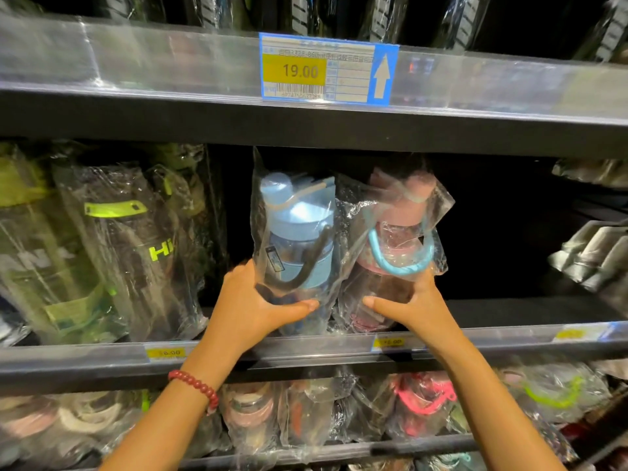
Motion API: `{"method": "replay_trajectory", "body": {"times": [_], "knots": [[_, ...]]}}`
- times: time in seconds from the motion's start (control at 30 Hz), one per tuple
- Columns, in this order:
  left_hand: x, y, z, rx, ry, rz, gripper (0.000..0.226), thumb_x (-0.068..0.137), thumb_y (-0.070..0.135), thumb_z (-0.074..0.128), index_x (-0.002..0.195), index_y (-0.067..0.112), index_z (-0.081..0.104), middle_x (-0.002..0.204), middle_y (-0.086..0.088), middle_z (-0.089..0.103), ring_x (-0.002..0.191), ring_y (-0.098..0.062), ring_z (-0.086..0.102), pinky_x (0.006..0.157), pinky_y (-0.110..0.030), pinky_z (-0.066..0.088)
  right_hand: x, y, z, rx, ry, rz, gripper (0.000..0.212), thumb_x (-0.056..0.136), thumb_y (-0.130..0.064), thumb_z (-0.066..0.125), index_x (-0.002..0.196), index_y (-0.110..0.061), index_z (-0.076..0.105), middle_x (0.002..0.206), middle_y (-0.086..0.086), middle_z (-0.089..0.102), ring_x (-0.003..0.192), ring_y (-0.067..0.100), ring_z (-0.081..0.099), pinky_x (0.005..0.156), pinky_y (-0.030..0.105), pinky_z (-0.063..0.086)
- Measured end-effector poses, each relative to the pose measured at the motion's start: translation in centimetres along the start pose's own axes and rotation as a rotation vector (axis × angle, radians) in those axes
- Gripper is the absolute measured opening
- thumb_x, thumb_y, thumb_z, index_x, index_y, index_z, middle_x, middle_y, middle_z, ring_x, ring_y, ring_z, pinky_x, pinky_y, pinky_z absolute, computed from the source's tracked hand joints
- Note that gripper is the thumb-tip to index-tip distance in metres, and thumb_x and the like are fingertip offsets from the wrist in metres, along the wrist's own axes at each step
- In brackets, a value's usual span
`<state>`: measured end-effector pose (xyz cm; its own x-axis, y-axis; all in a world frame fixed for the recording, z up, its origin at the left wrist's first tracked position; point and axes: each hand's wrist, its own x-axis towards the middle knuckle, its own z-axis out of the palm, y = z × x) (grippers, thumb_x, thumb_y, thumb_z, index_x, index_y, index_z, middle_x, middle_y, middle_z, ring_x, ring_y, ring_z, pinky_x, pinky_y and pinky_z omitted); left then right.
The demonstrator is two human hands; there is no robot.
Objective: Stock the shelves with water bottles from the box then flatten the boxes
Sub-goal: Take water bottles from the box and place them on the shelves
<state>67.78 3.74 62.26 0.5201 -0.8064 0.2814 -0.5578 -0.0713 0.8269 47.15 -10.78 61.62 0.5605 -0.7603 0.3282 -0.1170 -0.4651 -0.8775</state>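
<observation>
Two water bottles in clear plastic bags stand side by side on the middle shelf [530, 311]. The blue bottle [299, 232] with a dark strap is on the left; my left hand [258, 300] grips its lower part. To its right is the pink bottle [397, 239] with a light blue strap, and my right hand [411, 300] holds its lower part. Both bottles stand upright and touch each other. No box is in view.
Dark bagged bottles with lime-green accents [115, 239] fill the shelf's left side. Bagged goods [594, 253] lie at the far right, with a dark gap between. The shelf above carries a 19.00 price label [326, 71]. The lower shelf holds several bagged bottles [421, 402].
</observation>
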Motion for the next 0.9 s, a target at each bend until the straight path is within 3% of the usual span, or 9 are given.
{"method": "replay_trajectory", "body": {"times": [0.07,0.13,0.23,0.4,0.5,0.63,0.73,0.83,0.9], "knots": [[0.1,0.0,0.4,-0.028,0.005,0.047,0.069,0.050,0.058,0.086,0.108,0.035,0.059,0.104,0.003,0.067,0.102,-0.016,0.063,0.084,-0.029,0.053,0.1,-0.2,0.8,-0.081,0.108,-0.046,0.086,0.066,-0.019,0.085,0.136,-0.019,0.034,0.116,-0.028,0.035,0.093,-0.017,0.044,0.079,-0.010,0.028],[0.0,0.9,0.7,-0.160,-0.015,0.102,0.074,0.055,0.024,0.091,0.111,0.039,0.045,0.112,0.013,0.059,0.107,-0.002,0.059,0.081,-0.013,0.049,0.1,-0.3,1.4,-0.152,0.209,-0.109,0.088,0.063,-0.027,0.086,0.134,-0.017,0.035,0.116,-0.026,0.033,0.105,-0.011,0.034,0.086,-0.010,0.022],[0.1,2.1,1.0,-0.246,-0.044,0.190,0.085,0.056,-0.003,0.085,0.115,0.035,0.037,0.115,0.016,0.054,0.104,0.013,0.055,0.079,-0.005,0.045,0.1,-0.4,1.8,-0.134,0.258,-0.125,0.099,0.058,-0.043,0.088,0.135,-0.015,0.033,0.124,-0.008,0.042,0.115,0.002,0.040,0.098,0.005,0.030],[0.3,1.6,1.6,-0.340,0.023,0.216,0.083,0.052,0.020,0.092,0.123,0.019,0.048,0.117,0.006,0.063,0.110,-0.005,0.060,0.090,-0.023,0.052,0.6,-0.2,0.6,-0.125,0.238,-0.075,0.078,0.067,-0.021,0.086,0.127,-0.014,0.038,0.112,-0.012,0.049,0.106,0.001,0.046,0.087,-0.002,0.033],[0.1,1.1,2.2,-0.398,0.202,0.146,0.086,0.049,0.031,0.093,0.121,0.026,0.046,0.121,0.000,0.062,0.112,-0.008,0.060,0.091,-0.019,0.050,0.6,0.0,-0.6,-0.069,0.165,-0.021,0.056,0.071,-0.011,0.081,0.109,-0.024,0.041,0.106,-0.004,0.054,0.101,0.007,0.055,0.087,0.015,0.046],[0.1,1.8,2.9,-0.375,0.330,0.040,0.086,0.059,0.025,0.085,0.120,0.030,0.025,0.120,0.005,0.057,0.110,-0.008,0.056,0.092,-0.013,0.043,0.5,-0.3,-1.8,0.010,0.040,-0.014,0.057,0.076,0.005,0.073,0.105,-0.031,0.038,0.102,-0.014,0.049,0.088,-0.020,0.054,0.073,0.002,0.042],[0.0,2.1,2.9,-0.323,0.273,-0.010,0.098,0.067,0.024,0.082,0.134,0.024,0.011,0.100,0.016,0.053,0.088,0.002,0.053,0.086,-0.018,0.047,0.6,0.0,-2.0,-0.023,0.010,0.022,0.051,0.078,-0.005,0.074,0.108,-0.031,0.040,0.108,-0.002,0.053,0.100,0.011,0.055,0.079,0.013,0.047],[-0.5,2.1,2.4,-0.322,0.137,-0.052,0.112,0.072,0.023,0.079,0.147,0.017,-0.004,0.113,0.023,0.044,0.106,-0.002,0.044,0.084,-0.013,0.036,0.0,-0.2,-1.3,-0.051,0.022,0.083,0.069,0.079,-0.015,0.075,0.131,-0.022,0.029,0.124,0.001,0.047,0.113,0.010,0.050,0.093,0.025,0.045],[-0.6,1.9,1.3,-0.327,0.025,-0.064,0.100,0.068,0.026,0.084,0.137,0.037,0.012,0.110,0.031,0.038,0.107,0.001,0.043,0.088,-0.015,0.034,-0.3,-0.6,-0.4,-0.059,0.038,0.122,0.105,0.075,-0.026,0.079,0.147,-0.018,0.004,0.144,-0.008,0.024,0.133,0.007,0.029,0.105,0.024,0.031]]}}
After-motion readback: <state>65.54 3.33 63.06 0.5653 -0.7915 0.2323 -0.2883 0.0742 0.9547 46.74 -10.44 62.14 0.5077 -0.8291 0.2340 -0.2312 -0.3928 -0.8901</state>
